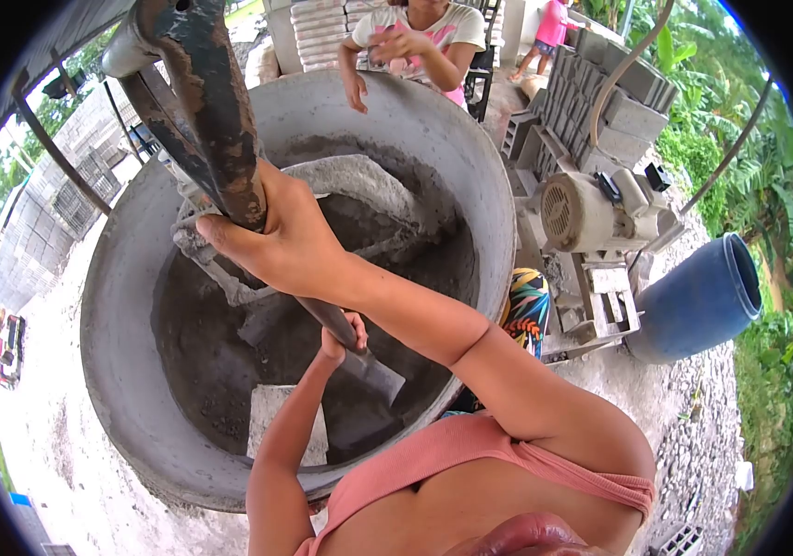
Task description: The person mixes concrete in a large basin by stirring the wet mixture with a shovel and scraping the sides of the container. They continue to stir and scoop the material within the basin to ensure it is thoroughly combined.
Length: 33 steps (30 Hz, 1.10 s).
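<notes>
A shovel [195, 102] with a worn, dark, chipped handle runs diagonally down through the view. My right hand [276, 227] is wrapped round its upper part, just below the forked grip. Lower on the shaft, my left hand [345, 337] is closed round it. Below that hand the grey shovel blade [373, 375] points down over wet grey cement mix [202, 371]. The mix lies in a big round mixing drum [119, 324]. Cement-crusted mixer arms [350, 176] cross the drum behind my hands, and a pale flat plate [290, 426] sits near its front wall.
Another person [424, 46] stands at the drum's far rim, one hand hanging over it. To the right are a motor [582, 211], a blue barrel [693, 301] and stacked concrete blocks [633, 102]. Someone in pink [552, 23] is farther back. Gravel [693, 426] covers the right-hand ground.
</notes>
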Each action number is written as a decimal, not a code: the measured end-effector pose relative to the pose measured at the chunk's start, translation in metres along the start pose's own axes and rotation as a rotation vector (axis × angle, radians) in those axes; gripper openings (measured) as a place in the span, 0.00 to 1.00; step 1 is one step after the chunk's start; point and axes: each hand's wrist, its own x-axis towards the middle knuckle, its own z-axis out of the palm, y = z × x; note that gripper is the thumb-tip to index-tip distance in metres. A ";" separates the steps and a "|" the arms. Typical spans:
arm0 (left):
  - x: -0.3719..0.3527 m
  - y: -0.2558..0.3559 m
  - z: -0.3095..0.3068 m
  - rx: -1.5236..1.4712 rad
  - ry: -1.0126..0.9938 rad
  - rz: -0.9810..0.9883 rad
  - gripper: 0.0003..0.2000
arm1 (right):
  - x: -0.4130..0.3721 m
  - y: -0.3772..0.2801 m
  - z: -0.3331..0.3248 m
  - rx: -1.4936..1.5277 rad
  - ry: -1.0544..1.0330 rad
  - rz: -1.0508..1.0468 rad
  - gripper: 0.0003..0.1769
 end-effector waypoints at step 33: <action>0.001 -0.006 -0.002 -0.009 0.038 -0.003 0.15 | -0.002 -0.004 -0.004 -0.024 -0.016 -0.023 0.13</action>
